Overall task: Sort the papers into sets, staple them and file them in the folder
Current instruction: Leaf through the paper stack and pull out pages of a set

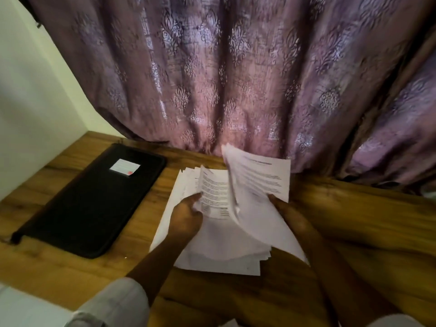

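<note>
As I look down along the wooden table (59, 267), a pale wall (35, 102) stands at the far left. A mauve patterned curtain (236, 79) hangs behind everything.

Left of centre lies one black folder (94, 199), flat and closed, with one white label (125, 166) on its cover. It is near the papers but not touching them; a strip of bare wood shows between.

At the middle of the table sit the papers (219, 251), one loose pile of white printed pages with fanned, uneven edges. There are too many to count.

My left hand (186, 215) pinches the lower left edge of a printed sheet (214, 190) raised off the pile. The thumb is on top and the other fingers are curled beneath.

To the right, my right hand (287, 211) holds the lower right edge of a thicker bundle (259, 175), lifted and tilted up toward the curtain. The thumb presses on top. The fingers underneath are hidden, so I cannot tell how they lie.

I judge the pages to be light, thin and floppy. They look likely to slide over one another and to crease if squeezed hard. The best hold seems to be near an edge or corner, thumb above and fingers below, with a second hand steadying any thick bundle.

Counted: two hands, one folder, one label, and one pile now parted into a single sheet, a bundle and the rest. I see no stapler.
</note>
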